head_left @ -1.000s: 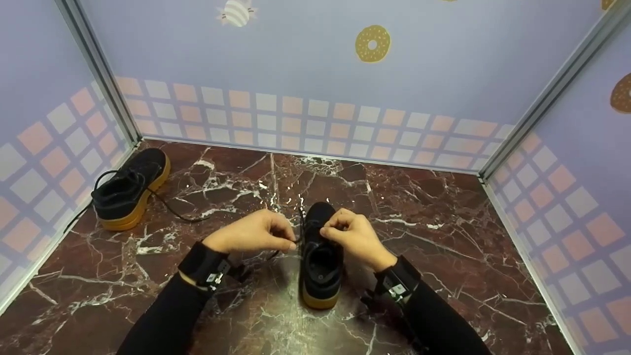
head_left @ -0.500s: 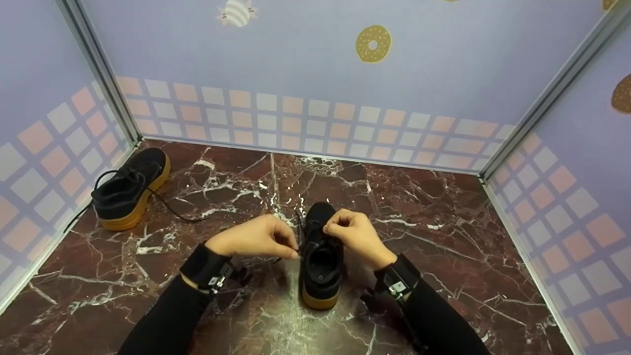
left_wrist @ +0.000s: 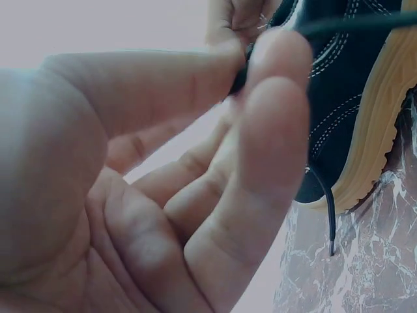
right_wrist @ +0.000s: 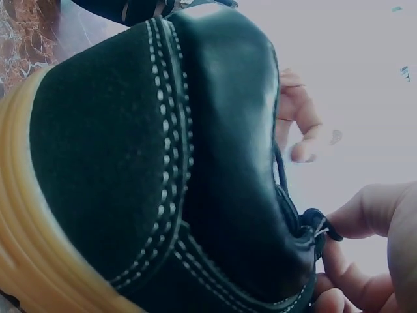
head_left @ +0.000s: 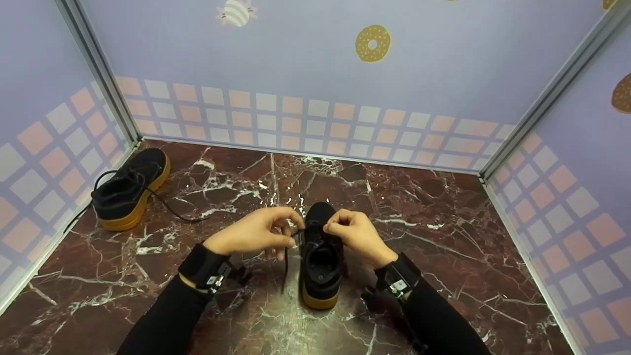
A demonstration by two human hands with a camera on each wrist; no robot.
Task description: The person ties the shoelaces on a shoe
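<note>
A black shoe (head_left: 321, 286) with a tan sole stands on the floor, toe pointing away from me. On its left side, my left hand (head_left: 259, 230) pinches a black shoelace between thumb and forefinger. A loose length of lace (head_left: 286, 271) hangs below those fingers. In the left wrist view, a blurred dark strand (left_wrist: 365, 23) passes over the fingertips, and a lace end (left_wrist: 331, 228) dangles beside the sole. Over the shoe's lacing, my right hand (head_left: 356, 235) pinches a bit of lace. The right wrist view shows that lace (right_wrist: 326, 225) between thumb and finger at the shoe's opening.
Another black shoe (head_left: 130, 190) with a tan sole stands at the left wall, its laces loose and one lace (head_left: 172, 213) trailing over the floor. Patterned panels (head_left: 315, 118) enclose the marbled floor (head_left: 424, 296) at the back and both sides.
My left hand dipped slightly, then rose, and its forefinger now reaches nearer the shoe's toe. A lace length now hangs down beneath it. My right hand has barely moved.
</note>
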